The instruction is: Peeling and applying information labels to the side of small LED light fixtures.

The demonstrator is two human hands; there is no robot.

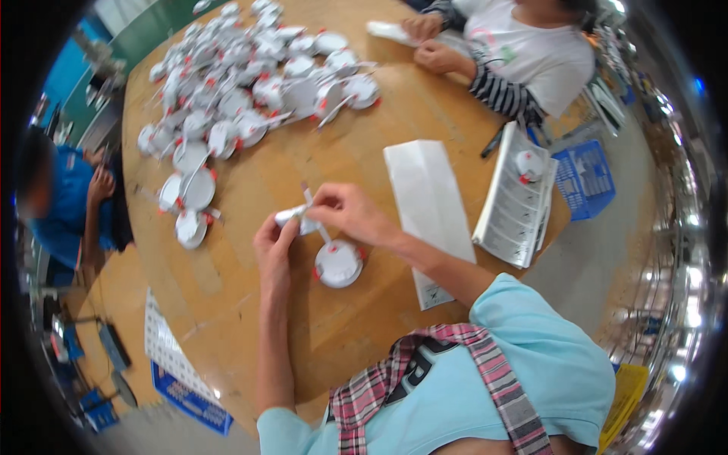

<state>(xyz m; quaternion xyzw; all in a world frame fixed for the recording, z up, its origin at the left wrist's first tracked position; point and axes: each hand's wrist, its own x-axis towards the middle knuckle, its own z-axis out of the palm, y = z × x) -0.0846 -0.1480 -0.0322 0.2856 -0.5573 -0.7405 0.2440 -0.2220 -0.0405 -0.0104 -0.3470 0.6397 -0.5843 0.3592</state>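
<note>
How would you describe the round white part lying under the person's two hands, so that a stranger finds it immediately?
On the round wooden table, look below the left hand and right hand. The white disc lies alone there, far from the big pile.

A small white piece [292, 218] with a thin strip standing up from it is pinched between the left hand [271, 246] and the right hand [350, 212]. Just below the right hand, a round white disc [338, 264] with small red clips lies flat on the counter [356, 159].
</note>
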